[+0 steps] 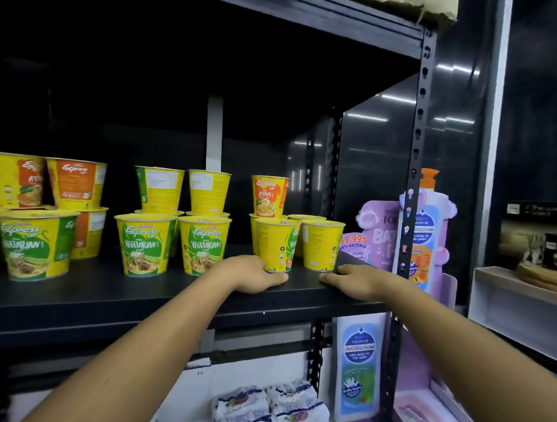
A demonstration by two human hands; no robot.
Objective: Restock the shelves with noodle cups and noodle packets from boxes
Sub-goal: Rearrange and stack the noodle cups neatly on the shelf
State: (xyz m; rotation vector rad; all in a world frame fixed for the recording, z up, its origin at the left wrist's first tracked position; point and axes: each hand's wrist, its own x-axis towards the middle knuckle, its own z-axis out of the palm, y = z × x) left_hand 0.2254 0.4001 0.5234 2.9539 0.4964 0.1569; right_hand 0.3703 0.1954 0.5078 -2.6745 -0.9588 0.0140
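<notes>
The left hand (256,274) lies flat on the black shelf (110,296), fingers loose, tips touching the bottom of a yellow noodle cup (277,245). The right hand (353,279) lies flat too and holds nothing, just beside a second cup (321,245). The room is dark. Left of the left hand, green cups (145,244) say "Express Vegetarian". Behind it an orange cup (269,196) says "Ayam". Below the hands lie noodle packets (273,406). A bottle (358,368) there says "Anti Bacterial".

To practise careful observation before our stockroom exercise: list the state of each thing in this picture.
Left hand: open, resting on the shelf.
Right hand: open, flat on shelf edge.
Noodle cups: upright, lids sealed, some stacked.
Noodle packets: piled below.
Pump bottle: upright.
</notes>
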